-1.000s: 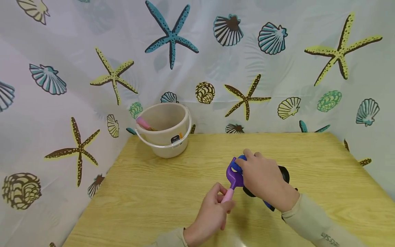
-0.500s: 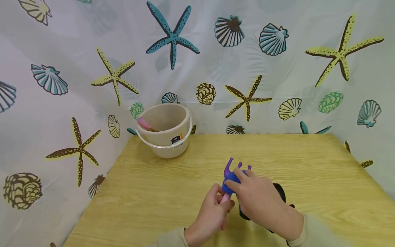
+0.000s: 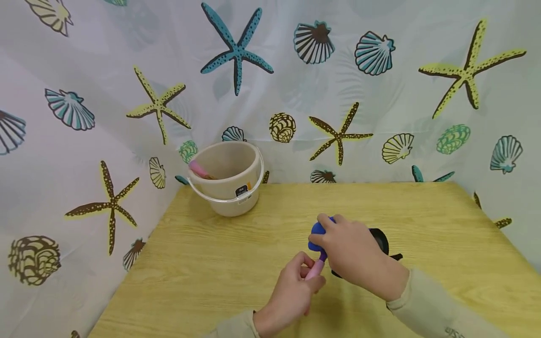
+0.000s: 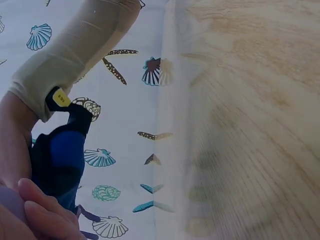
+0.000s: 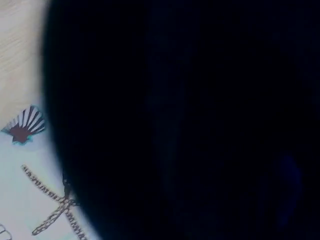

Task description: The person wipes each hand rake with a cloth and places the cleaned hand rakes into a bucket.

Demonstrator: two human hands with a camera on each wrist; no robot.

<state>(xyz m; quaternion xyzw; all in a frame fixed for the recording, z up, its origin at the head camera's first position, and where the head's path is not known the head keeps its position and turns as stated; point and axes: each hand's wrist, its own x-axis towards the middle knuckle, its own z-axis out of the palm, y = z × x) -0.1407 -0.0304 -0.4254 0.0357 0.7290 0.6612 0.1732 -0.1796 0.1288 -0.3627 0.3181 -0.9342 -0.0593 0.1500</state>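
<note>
My left hand point(image 3: 289, 293) grips the pink handle point(image 3: 314, 270) of a small purple hand rake, which points up and away over the table. With its fingers curled, my right hand point(image 3: 352, 251) holds a blue and black item point(image 3: 317, 233) that looks like a glove against the rake's head, covering the tines in the head view. Its black edge point(image 3: 380, 239) sticks out beyond the back of that hand. In the left wrist view, the blue and black item point(image 4: 60, 155) hangs below the right sleeve, and purple tines point(image 4: 89, 215) poke out beneath it. Something dark fills most of the right wrist view.
A beige bucket point(image 3: 251, 176) with a white bail stands at the back left of the wooden table point(image 3: 236, 263). A pink-handled tool point(image 3: 200, 169) leans inside it. A curtain point(image 3: 270, 56) printed with shells and starfish hangs behind and at the sides.
My right hand slid the blue item down the rake toward the handle, baring the tines, then moved back up over them. My left hand has stayed nearly in place on the handle.
</note>
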